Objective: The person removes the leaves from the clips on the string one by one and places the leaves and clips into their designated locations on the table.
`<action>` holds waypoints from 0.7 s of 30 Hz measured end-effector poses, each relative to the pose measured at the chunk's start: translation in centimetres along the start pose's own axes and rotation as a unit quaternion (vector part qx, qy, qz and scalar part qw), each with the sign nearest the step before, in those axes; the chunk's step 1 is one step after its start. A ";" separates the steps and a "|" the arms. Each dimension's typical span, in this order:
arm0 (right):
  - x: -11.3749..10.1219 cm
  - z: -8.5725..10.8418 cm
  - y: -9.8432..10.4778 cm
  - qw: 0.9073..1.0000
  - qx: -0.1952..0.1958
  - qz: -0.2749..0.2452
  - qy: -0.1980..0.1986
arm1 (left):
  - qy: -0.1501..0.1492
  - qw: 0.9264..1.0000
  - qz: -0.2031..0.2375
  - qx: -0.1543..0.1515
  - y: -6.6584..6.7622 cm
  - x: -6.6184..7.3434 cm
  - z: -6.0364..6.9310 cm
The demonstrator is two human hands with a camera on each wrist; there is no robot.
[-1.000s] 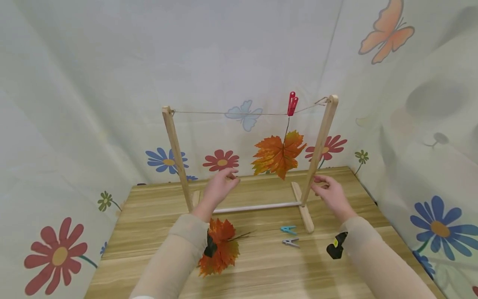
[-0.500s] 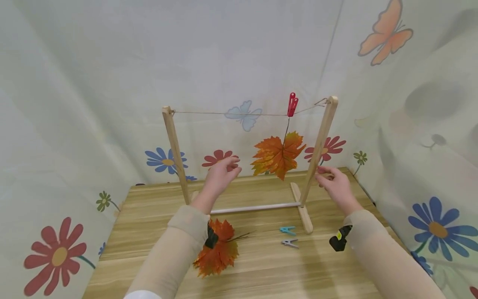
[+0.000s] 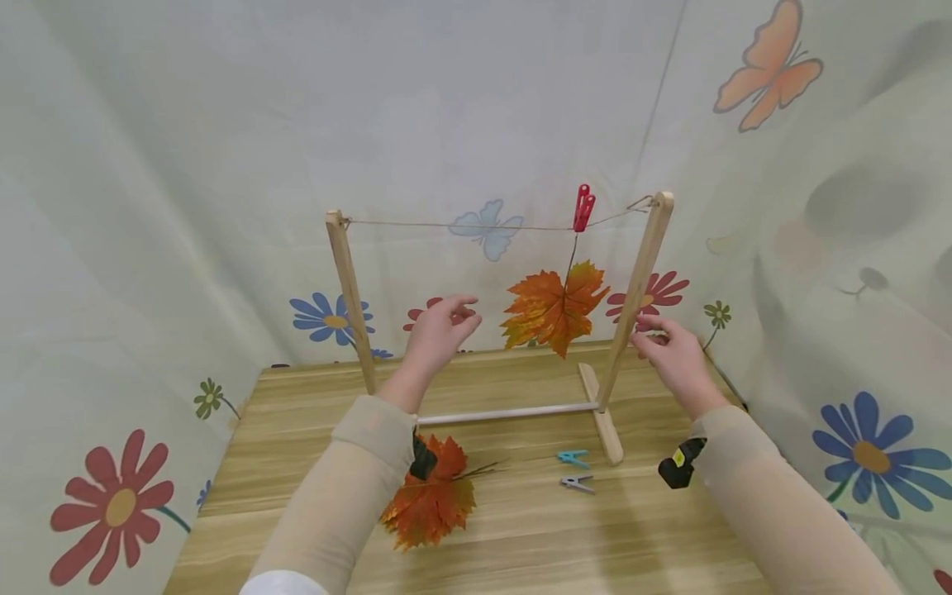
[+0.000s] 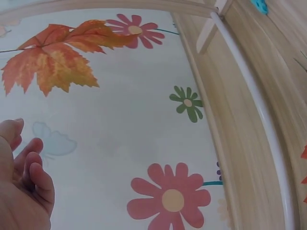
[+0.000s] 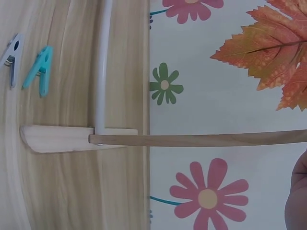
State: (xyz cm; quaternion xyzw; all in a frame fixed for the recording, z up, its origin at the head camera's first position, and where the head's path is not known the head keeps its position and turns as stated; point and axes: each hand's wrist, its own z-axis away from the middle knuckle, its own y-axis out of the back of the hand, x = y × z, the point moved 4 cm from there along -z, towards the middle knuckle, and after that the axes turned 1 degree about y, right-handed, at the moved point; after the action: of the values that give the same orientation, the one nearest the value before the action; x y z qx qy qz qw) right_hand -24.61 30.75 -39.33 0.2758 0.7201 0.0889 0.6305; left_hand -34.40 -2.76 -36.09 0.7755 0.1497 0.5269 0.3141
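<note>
An orange leaf [image 3: 558, 307] hangs by its stem beneath a red clothespin [image 3: 583, 208] on the string of a wooden frame [image 3: 635, 297]. My left hand [image 3: 437, 337] is raised left of the leaf, fingers loosely bent and holding nothing; the left wrist view shows that hand [image 4: 24, 187] apart from the leaf [image 4: 53, 60]. Just right of the right post, my right hand [image 3: 675, 355] is raised with bent fingers; whether it touches the post cannot be told. Only an edge of the right hand [image 5: 296, 196] shows in the right wrist view.
More orange-red leaves [image 3: 435, 504] lie on the table [image 3: 521, 545] beside my left forearm. A turquoise clothespin [image 3: 573, 457] and a grey one [image 3: 577, 483] lie in front of the white crossbar [image 3: 513, 412]. Flowered cloth hangs behind and at the sides.
Both hands have risen somewhat, and the right one has also shifted a little to the right. The hanging leaf, red clothespin and things on the table have stayed in place.
</note>
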 end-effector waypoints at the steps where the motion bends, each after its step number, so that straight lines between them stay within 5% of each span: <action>1: -0.1 -0.1 0.0 1.000 -0.001 0.000 0.001 | 0.000 1.000 0.001 0.001 0.1 0.1 0.0; 21: -3.1 -1.1 0.5 0.999 0.003 -0.003 0.038 | 0.006 0.999 0.034 0.007 0.2 2.5 -1.0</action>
State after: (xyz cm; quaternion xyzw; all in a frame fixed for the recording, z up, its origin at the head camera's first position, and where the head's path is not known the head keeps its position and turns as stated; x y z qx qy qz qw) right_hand -25.39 29.79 -36.20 0.2721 0.7449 0.0951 0.6017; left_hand -34.32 -1.19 -33.91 0.7790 0.1290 0.5408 0.2899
